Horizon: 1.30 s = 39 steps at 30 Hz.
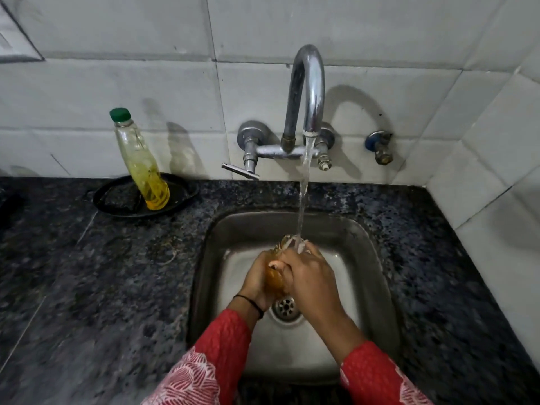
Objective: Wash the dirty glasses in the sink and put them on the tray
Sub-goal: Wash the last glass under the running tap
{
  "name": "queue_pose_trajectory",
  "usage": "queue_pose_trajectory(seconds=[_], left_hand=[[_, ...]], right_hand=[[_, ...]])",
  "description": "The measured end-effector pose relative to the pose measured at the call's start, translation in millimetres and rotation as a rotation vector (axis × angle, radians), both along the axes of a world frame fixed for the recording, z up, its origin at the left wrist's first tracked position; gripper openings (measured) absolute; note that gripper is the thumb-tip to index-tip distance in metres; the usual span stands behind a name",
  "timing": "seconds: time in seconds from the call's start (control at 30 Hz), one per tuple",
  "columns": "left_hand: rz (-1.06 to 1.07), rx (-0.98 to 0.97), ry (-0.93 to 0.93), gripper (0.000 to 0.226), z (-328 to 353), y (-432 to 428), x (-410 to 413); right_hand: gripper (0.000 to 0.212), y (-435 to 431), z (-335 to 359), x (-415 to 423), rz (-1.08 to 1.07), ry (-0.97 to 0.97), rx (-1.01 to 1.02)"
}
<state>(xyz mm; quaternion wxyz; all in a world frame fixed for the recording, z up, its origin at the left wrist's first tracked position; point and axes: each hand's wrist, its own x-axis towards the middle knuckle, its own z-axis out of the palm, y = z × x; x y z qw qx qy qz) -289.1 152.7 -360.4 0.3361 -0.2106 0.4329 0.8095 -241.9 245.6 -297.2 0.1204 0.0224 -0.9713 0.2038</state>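
Left hand and right hand grip an amber-tinted glass under running water over the steel sink (yellow liquid half-fills the plastic bottle).

A clear, green-capped bottle of yellow liquid stands in a black oval dish on the dark speckled counter at far left, right of it a chrome tap running water and a small valve on the white tiled wall.

White tiled wall fills the upper frame, meeting a side wall at the right; dark speckled stone tabletop spans the lower part.
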Motion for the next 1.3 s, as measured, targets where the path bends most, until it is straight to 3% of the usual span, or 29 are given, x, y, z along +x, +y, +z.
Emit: queue_pose_trajectory(seconds=[0.1, 0.23, 0.33, 0.5, 0.6, 0.67, 0.77, 0.8, 0.83, 0.9, 0.97, 1.03, 1.1, 1.2, 1.3], left_hand=[[0.057, 0.118, 0.074, 0.035, -3.8, 2.0, -1.7], [0.096, 0.165, 0.145, 0.046, -15.1, 5.9, -4.2], [0.053, 0.089, 0.089, 0.046, -22.6, 5.0, -21.3], [-0.294, -0.249, -0.017, 0.033, -25.7, -4.2, -50.8], [-0.318, -0.299, -0.028, 0.03, -32.2, -6.3, -61.4], [-0.15, -0.105, 0.013, 0.035, -38.6, -3.7, -65.0], [0.065, 0.123, 0.092, 0.055, -44.3, 8.8, -66.7], [0.088, 0.121, 0.12, 0.062, -41.7, 13.8, -67.3], [0.074, 0.097, 0.123, 0.064, -41.4, 17.3, -69.9], [0.009, -0.007, 0.034, 0.051, -35.6, 19.0, -79.2], [-0.084, -0.126, -0.061, 0.037, -36.9, 17.7, -88.6], [-0.119, -0.165, -0.108, 0.039, -40.1, 18.4, -92.6], [-0.137, -0.101, -0.121, 0.054, -40.1, 17.4, -91.3], [-0.012, -0.033, -0.114, 0.048, -48.5, 22.2, -88.6], [0.027, -0.079, -0.038, 0.044, -52.7, 40.0, -79.4]], right_hand=[[0.027, 8.2, 7.4, -8.6, -0.029, -0.107, 0.066], [0.027, 0.7, 5.8, -18.5, -0.151, -0.121, -0.118], [0.026, -6.3, -5.0, -16.0, -0.091, -0.164, -0.152], [0.032, 23.3, -37.0, -8.6, 0.311, -0.44, 0.061], [0.03, 25.4, -44.2, -19.1, 0.289, -0.418, 0.06], [0.028, 10.9, -46.2, -32.0, 0.145, -0.298, -0.193], [0.022, -13.4, -35.6, -66.2, -0.378, -0.378, -1.106], [0.018, -18.2, -37.8, -73.7, -0.487, -0.384, -1.281], [0.014, -22.3, -41.8, -77.7, -0.5, -0.375, -1.176], [0.01, -22.9, -60.4, -64.7, -0.304, -0.342, -0.879], [0.024, -11.4, -74.6, -51.0, -0.1, -0.361, -0.515], [0.038, 11.0, -85.6, -46.1, 0.101, -0.365, -0.135], [0.049, 21.1, -89.3, -50.0, 0.117, -0.448, -0.07], [0.033, 1.7, -79.4, -59.1, -0.161, -0.379, -0.453], [0.021, -13.5, -60.4, -85.5, -0.515, -0.362, -1.188]])
